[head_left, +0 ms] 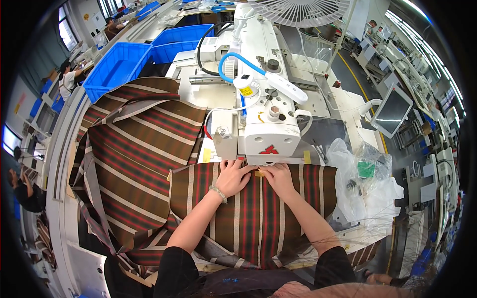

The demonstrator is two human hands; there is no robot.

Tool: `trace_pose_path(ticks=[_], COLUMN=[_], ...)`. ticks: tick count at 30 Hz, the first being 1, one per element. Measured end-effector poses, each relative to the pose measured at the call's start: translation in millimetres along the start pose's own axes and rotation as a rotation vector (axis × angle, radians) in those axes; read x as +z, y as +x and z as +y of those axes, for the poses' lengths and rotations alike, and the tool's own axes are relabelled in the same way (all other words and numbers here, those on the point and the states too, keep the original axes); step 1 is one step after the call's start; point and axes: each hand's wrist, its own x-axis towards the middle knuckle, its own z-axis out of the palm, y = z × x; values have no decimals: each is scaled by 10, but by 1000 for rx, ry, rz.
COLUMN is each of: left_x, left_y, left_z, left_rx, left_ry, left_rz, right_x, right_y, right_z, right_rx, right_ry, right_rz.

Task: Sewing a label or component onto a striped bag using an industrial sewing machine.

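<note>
Striped brown, red and cream fabric point(247, 213) lies before me, its far edge at the white sewing machine head point(271, 136). Palm down on that edge is my left hand point(233, 179), fingers spread, index finger stretched toward the middle; a beaded bracelet point(217, 194) circles the wrist. Just right of it, my right hand point(278, 179) has its fingers drawn together at the edge under the head. What its fingertips hold is too small to make out. A small yellowish patch point(259, 173) shows between the hands. The needle area is mostly hidden.
More striped fabric point(134, 149) is heaped at my left. Blue bins point(117, 64) stand beyond it. Clear plastic bags point(365, 193) lie right of the work, below a tilted screen point(392, 110). A white fan point(303, 10) rises at the back. Other people sit at far-left stations.
</note>
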Motion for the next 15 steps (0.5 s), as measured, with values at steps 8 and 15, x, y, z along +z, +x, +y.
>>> trace_pose_path(ticks=[8, 15], left_x=[15, 36], left_y=[12, 20], left_z=[5, 20], left_rx=[-18, 9], left_ry=[-10, 19], left_rz=[-6, 23], right_x=[22, 2], right_y=[-20, -20], right_z=[26, 40], right_rx=[-8, -29], right_ry=[-5, 0], right_rz=[21, 52])
